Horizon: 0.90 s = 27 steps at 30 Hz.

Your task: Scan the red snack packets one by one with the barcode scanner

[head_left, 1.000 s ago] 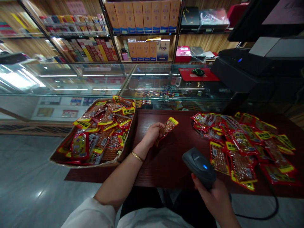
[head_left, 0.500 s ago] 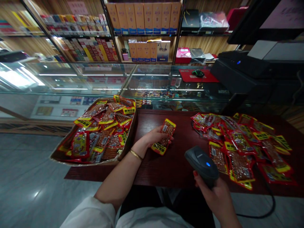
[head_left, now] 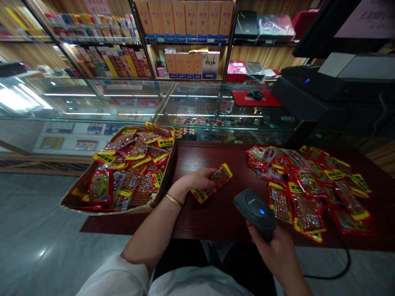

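Over the middle of the dark red table [head_left: 197,222], my left hand [head_left: 197,181] is closed on a snack packet [head_left: 221,175] with yellow ends and brown strips showing through. The packet lies slantwise, partly covered by my fingers. My right hand [head_left: 274,246] grips a dark barcode scanner [head_left: 255,211] with a lit blue spot; its head points toward the packet. To the left, a cardboard box [head_left: 166,185] is filled with similar packets [head_left: 138,164]. A loose heap of red and yellow packets [head_left: 311,181] lies right of the scanner.
A glass display counter [head_left: 123,105] runs behind the table. On it are a red mouse pad [head_left: 271,98] with a mouse [head_left: 255,95] and a black printer-like machine [head_left: 327,90]. The scanner's cable [head_left: 342,271] loops at lower right. Boxed goods [head_left: 185,20] line the shelves behind.
My left hand has turned the packet clockwise, so it now lies more slanted and flatter. The scanner has shifted slightly left in view, along with most of the scene.
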Each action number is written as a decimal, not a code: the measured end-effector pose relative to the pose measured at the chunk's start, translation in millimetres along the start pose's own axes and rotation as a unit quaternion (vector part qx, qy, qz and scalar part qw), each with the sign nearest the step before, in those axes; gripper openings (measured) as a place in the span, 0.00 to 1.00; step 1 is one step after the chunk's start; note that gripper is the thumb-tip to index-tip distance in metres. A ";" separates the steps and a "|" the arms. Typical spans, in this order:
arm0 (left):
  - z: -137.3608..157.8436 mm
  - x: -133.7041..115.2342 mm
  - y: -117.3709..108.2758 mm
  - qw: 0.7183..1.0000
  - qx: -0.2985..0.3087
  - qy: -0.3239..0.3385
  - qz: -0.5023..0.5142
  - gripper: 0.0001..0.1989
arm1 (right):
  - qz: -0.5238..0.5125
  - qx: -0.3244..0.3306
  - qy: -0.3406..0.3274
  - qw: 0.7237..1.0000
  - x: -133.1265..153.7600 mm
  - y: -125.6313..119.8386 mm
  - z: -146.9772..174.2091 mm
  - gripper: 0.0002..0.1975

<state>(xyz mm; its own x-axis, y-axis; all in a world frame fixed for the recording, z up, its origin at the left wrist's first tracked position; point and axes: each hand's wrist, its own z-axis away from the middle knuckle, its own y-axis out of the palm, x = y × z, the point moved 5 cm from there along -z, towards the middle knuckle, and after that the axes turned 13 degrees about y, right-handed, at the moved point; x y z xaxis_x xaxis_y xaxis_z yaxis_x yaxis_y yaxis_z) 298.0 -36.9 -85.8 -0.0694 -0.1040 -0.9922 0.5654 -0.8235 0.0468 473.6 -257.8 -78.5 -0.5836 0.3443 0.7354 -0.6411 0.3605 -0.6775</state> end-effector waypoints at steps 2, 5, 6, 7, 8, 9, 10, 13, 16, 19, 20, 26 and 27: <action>-0.8 4.6 -2.4 1.000 -0.005 -0.003 -0.018 0.20 | 0.016 0.013 -0.020 1.000 -2.2 0.1 -2.2 0.23; -2.8 9.2 -3.0 1.000 -0.001 0.000 -0.027 0.17 | 0.028 0.023 -0.029 0.999 -5.7 -0.2 -4.3 0.23; -3.4 9.6 -2.1 1.000 0.004 0.001 -0.024 0.17 | 0.027 0.025 -0.030 0.999 -6.0 -0.1 -4.2 0.23; -3.8 9.2 -1.0 1.000 0.007 0.002 -0.017 0.19 | 0.026 0.026 -0.031 0.999 -5.7 0.0 -3.8 0.22; -4.0 8.4 -0.4 1.000 0.006 0.003 -0.010 0.20 | 0.025 0.024 -0.032 0.999 -5.0 -0.1 -2.9 0.22; -4.0 7.2 -0.5 1.000 -0.004 0.005 -0.003 0.22 | 0.022 0.018 -0.034 0.999 -3.9 -0.5 -1.6 0.21; -3.9 5.9 -1.5 1.000 -0.021 0.006 0.004 0.24 | 0.018 0.010 -0.035 0.999 -2.9 -1.2 0.0 0.20; -5.2 3.9 -5.2 0.996 -0.086 0.013 0.027 0.28 | -0.002 -0.002 -0.034 0.999 -3.0 -3.5 5.7 0.19; -13.7 6.9 3.3 0.992 -0.108 0.019 0.063 0.28 | -0.034 -0.006 -0.027 0.999 -10.2 -7.5 11.7 0.17; -30.1 11.6 28.1 0.986 -0.143 0.018 0.085 0.27 | -0.064 -0.021 -0.012 0.998 -22.0 -14.7 17.8 0.14; -37.5 12.8 41.2 0.984 -0.147 0.014 0.096 0.27 | -0.072 -0.025 -0.009 0.997 -25.7 -17.4 19.8 0.14; -93.3 12.5 132.6 0.981 -0.050 0.007 0.186 0.23 | -0.075 -0.061 0.019 0.995 -43.1 -35.5 24.9 0.17; -98.6 14.2 138.6 0.987 -0.052 0.011 0.150 0.25 | -0.071 -0.056 0.017 0.996 -44.3 -36.7 25.1 0.18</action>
<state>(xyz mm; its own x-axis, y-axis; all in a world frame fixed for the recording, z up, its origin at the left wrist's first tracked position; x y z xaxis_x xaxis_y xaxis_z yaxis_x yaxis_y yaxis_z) 456.5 -97.5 -104.8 0.1321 -0.3219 -0.9375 0.6394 -0.6951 0.3288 510.5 -308.1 -86.0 -0.4720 0.3110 0.8249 -0.6553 0.5022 -0.5643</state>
